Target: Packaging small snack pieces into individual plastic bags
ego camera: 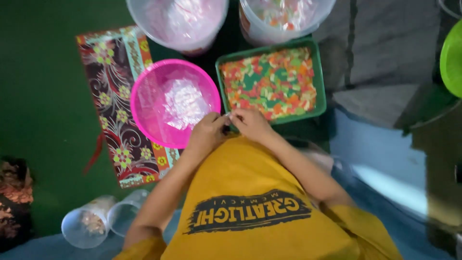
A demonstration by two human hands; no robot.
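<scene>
Green floor; left hand (208, 131), right hand (250, 123) meet, each grip pinching small clear bag (227, 116)

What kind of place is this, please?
Probably a home floor used for packing snacks by hand: a green tray of coloured crackers, a pink basin and a patterned cloth lie on a green floor.

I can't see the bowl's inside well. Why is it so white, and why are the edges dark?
Head view: glare washes out the clear plastic inside the pink bowl; the tray of coloured bits is brightly lit; the corners fall into shadow; both hands, left hand and right hand, look slightly soft.
</scene>
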